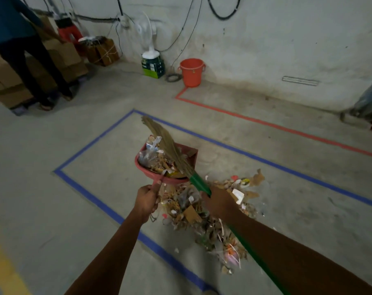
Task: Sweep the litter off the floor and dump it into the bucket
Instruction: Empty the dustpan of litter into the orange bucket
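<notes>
The person's left hand (146,199) has its fingers curled tightly around the short handle of a red plastic dustpan (138,165), which is held above the grey concrete floor (53,209) and is full of paper scraps and plastic wrappers. The right hand (220,202) grips the green stick of a grass broom (199,182); its brown bristles lie across the load in the dustpan. A large pile of mixed litter (202,218) is on the floor under both hands, inside a rectangle of blue tape (91,143). The round orange plastic bucket (191,72) stands well apart, against the white wall, at the corner of a red tape line (266,124).
</notes>
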The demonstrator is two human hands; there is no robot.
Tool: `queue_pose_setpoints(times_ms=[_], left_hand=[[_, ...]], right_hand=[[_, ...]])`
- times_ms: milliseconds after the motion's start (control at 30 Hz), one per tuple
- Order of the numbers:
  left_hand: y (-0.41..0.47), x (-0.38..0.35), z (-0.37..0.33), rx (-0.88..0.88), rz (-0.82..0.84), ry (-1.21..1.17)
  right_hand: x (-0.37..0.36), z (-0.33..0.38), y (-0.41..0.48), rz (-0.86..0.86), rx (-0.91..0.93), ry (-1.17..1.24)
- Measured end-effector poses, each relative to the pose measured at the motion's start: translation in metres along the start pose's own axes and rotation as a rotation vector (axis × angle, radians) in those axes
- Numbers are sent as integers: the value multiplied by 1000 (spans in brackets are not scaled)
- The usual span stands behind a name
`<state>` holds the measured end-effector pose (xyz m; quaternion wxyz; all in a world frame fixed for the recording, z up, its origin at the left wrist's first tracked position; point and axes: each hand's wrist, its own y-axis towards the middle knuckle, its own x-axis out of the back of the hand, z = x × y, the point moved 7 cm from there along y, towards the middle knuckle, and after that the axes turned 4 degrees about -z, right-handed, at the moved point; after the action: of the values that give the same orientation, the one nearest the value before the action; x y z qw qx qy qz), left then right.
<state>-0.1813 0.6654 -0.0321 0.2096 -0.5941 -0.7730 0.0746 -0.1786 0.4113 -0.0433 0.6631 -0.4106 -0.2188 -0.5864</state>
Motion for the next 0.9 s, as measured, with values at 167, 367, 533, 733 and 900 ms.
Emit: queue_pose_setpoints(times_ms=[167, 367, 533, 733, 900], left_hand=[[120, 47, -27, 3, 17, -1], [290, 112, -68, -9, 49, -2], [410, 165, -126, -4, 105, 15], [543, 192, -187, -4, 185, 35], [678, 189, -232, -38, 209, 60]], right_hand=[[-18, 75, 98, -5, 37, -35], [-58, 176, 233, -91, -28, -26], [-71, 267, 325, -131, -92, 4], [-71, 345, 437, -158, -150, 13], [-74, 386, 560, -174, -189, 12]])
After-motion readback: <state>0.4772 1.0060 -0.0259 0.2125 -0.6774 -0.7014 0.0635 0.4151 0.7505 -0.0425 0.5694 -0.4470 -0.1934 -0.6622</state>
